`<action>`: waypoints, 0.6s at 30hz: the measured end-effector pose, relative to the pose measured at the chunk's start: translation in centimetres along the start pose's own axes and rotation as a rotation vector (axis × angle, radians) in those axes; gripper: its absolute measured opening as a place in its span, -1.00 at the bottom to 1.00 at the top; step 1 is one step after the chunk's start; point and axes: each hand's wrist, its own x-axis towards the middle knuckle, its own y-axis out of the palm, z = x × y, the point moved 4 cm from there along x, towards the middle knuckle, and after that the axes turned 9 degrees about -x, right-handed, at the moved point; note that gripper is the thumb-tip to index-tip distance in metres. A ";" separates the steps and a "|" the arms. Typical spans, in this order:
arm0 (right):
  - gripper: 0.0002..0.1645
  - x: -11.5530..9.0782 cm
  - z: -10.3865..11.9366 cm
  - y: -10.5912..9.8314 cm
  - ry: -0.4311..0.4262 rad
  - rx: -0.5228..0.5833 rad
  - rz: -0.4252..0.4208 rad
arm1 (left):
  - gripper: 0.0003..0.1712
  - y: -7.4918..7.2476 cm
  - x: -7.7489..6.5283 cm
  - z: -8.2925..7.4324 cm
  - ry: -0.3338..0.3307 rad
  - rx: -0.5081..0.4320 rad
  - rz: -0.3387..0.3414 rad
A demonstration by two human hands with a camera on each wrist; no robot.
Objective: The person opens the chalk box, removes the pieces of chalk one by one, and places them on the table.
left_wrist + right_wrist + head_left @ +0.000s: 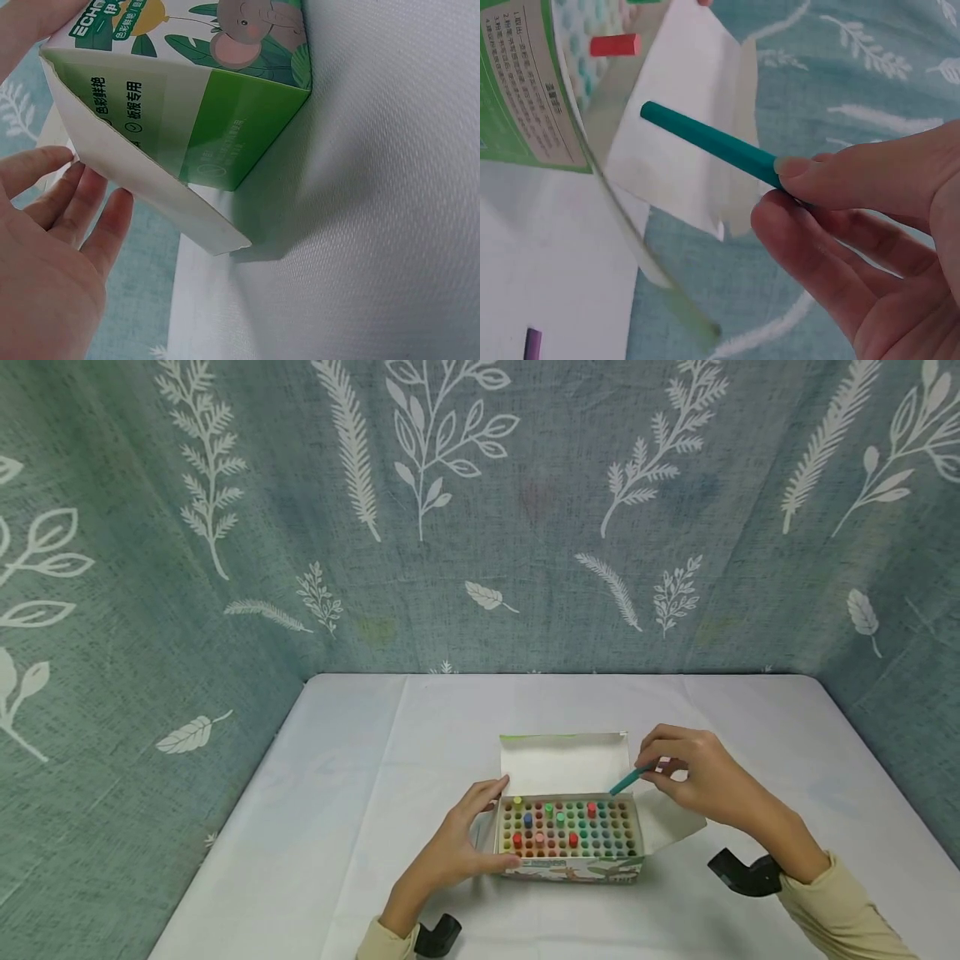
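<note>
An open chalk box (566, 870) with a cartoon elephant stands on the table. Its perforated tray (628, 835) has several coloured chalk sticks poking up from round holes, among them a red chalk (615, 45). My left hand (457, 847) holds the box at its left end, thumb along the front face. In the left wrist view its fingertips (105, 199) press against the white side flap (157, 184). Between thumb and fingers my right hand (690, 772) pinches a teal chalk stick (709, 142), which slants down toward the tray's back right corner.
The raised lid (562, 764) leans behind the tray. A side flap (667, 822) juts out to the right. A purple stick (532, 345) lies on the white tablecloth (360, 735). Leaf-patterned curtain (525, 527) surrounds the back and sides.
</note>
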 end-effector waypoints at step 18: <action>-0.65 -2.8 -3.0 -2.7 0.257 0.042 -0.162 | 0.11 0.1 0.1 4.4 0.005 0.044 -0.018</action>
